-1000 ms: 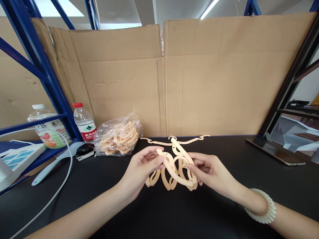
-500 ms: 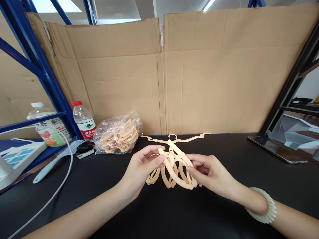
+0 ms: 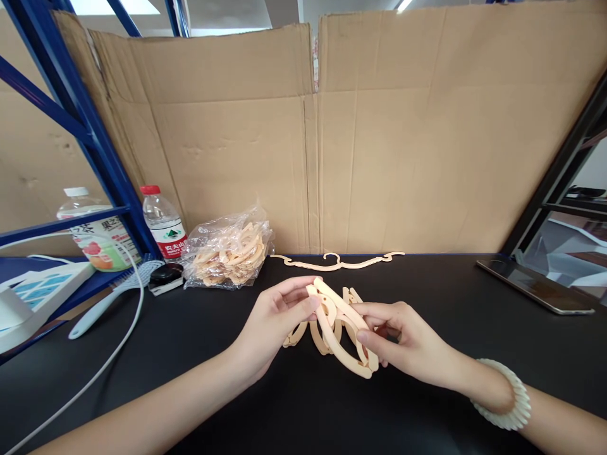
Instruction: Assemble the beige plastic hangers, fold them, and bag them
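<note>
Between my hands is a beige folding clothes hanger (image 3: 342, 346), its two curved arms folded close to each other. My left hand (image 3: 284, 316) pinches it at the upper left end. My right hand (image 3: 396, 332) grips the right-hand arm, thumb in front and fingers behind. Behind it on the black table lie several folded hangers (image 3: 320, 341), partly hidden by my hands and the held one. Farther back, one unfolded hanger (image 3: 355, 264) lies stretched out with its hook toward the cardboard.
A clear plastic bag (image 3: 230, 253) of folded hangers stands at back left, beside a red-capped water bottle (image 3: 164, 224). A pale brush (image 3: 107, 303), a black-and-white gadget (image 3: 165, 278) and a white cable (image 3: 137, 322) are at left. A phone (image 3: 533, 287) lies at right; a cardboard wall (image 3: 237, 139) closes the back.
The two arms of the held hanger have come closer together at the upper end. My view has shifted slightly; both hands keep their hold.
</note>
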The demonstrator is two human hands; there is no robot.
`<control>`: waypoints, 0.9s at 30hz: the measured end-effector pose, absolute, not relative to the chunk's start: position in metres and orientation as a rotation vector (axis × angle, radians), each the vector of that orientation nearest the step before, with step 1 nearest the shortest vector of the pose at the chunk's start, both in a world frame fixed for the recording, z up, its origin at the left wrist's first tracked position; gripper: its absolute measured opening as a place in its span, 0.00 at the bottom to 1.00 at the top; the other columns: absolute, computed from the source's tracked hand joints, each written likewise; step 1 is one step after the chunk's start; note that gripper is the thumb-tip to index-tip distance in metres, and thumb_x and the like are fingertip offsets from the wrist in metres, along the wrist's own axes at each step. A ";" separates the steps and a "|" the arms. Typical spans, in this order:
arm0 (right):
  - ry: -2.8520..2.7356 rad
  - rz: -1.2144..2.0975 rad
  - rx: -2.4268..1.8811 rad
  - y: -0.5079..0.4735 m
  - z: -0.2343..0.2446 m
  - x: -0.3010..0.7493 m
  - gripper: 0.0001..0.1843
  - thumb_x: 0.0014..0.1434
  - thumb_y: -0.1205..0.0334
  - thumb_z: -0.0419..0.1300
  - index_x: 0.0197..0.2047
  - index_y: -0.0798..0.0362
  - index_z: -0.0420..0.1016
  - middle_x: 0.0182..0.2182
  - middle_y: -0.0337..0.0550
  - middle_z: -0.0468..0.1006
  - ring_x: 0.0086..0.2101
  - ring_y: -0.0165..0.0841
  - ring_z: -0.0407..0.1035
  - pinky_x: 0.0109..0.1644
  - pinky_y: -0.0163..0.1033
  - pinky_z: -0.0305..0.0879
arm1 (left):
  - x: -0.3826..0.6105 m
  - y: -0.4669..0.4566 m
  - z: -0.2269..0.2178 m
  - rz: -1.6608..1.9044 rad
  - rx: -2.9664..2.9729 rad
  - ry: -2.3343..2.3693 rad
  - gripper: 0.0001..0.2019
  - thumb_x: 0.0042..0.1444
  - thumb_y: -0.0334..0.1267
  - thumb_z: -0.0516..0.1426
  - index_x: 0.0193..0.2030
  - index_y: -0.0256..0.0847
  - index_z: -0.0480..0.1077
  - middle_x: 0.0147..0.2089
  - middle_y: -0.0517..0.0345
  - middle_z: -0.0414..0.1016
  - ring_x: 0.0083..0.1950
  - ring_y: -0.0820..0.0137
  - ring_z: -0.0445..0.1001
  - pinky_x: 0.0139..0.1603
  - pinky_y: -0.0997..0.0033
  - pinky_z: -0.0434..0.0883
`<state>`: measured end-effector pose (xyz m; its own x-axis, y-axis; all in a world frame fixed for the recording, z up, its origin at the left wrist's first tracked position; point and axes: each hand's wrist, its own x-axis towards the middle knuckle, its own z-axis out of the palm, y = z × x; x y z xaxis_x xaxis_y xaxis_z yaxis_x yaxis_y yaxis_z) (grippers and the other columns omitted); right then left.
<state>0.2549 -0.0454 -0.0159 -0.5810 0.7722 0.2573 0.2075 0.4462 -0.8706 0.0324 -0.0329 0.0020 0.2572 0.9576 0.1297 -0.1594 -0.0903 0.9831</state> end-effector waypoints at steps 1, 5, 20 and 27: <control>-2.044 1.108 -0.812 -0.045 -0.016 0.255 0.19 0.64 0.54 0.56 0.54 0.54 0.73 0.22 0.36 0.71 0.22 0.25 0.62 0.25 0.30 0.63 | 0.033 -0.034 0.003 1.144 1.294 0.851 0.19 0.50 0.39 0.67 0.49 0.39 0.74 0.43 0.50 0.79 0.45 0.64 0.76 0.45 0.69 0.72; -2.055 1.096 -0.825 -0.044 -0.017 0.255 0.19 0.63 0.56 0.57 0.55 0.55 0.72 0.21 0.35 0.70 0.22 0.25 0.62 0.25 0.30 0.63 | 0.034 -0.036 0.005 1.125 1.277 0.848 0.16 0.53 0.38 0.65 0.49 0.39 0.74 0.41 0.52 0.80 0.42 0.68 0.76 0.42 0.72 0.71; -1.938 1.080 -0.933 -0.052 -0.011 0.243 0.18 0.62 0.48 0.57 0.34 0.55 0.75 0.28 0.41 0.74 0.26 0.27 0.63 0.29 0.33 0.61 | 0.047 -0.046 0.002 1.082 1.298 0.855 0.16 0.51 0.41 0.66 0.44 0.36 0.72 0.33 0.56 0.75 0.30 0.74 0.71 0.26 0.78 0.67; -1.770 1.288 -0.947 -0.051 -0.008 0.239 0.18 0.57 0.48 0.62 0.31 0.56 0.72 0.27 0.40 0.74 0.27 0.29 0.67 0.32 0.35 0.65 | 0.052 -0.048 -0.004 1.024 1.395 0.834 0.17 0.52 0.42 0.65 0.45 0.36 0.73 0.38 0.53 0.76 0.34 0.70 0.73 0.30 0.74 0.71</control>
